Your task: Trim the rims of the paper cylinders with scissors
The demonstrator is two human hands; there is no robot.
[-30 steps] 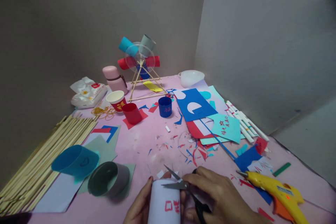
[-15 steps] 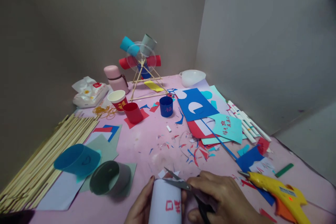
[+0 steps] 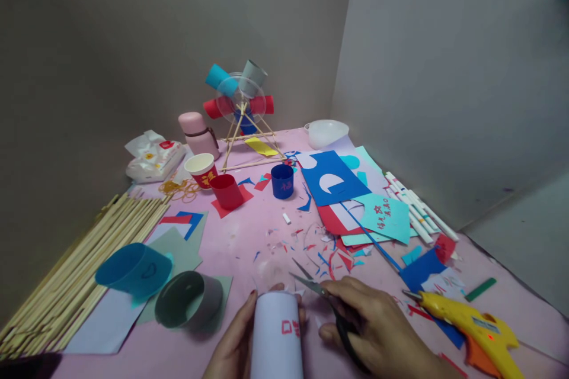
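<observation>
My left hand (image 3: pixel 233 346) is wrapped round a white paper-covered cup (image 3: pixel 276 337) with red characters on it, at the bottom middle. My right hand (image 3: pixel 377 331) grips a pair of black-handled scissors (image 3: pixel 326 305). Their blades are open and point up-left, just right of the cup's top rim and apart from it. Small paper scraps (image 3: pixel 311 249) lie on the pink table beyond the cup.
A blue cup (image 3: pixel 133 269) and a grey cup (image 3: pixel 189 308) lie on paper sheets at the left, beside a bundle of wooden sticks (image 3: pixel 75 272). A yellow glue gun (image 3: pixel 471 325) rests at the right. Coloured paper, markers (image 3: pixel 418 204), small cups and a stick-built wheel model (image 3: pixel 240 112) stand farther back.
The scissors have come off the cup's top rim and shifted right. The cup has turned slightly in my left hand.
</observation>
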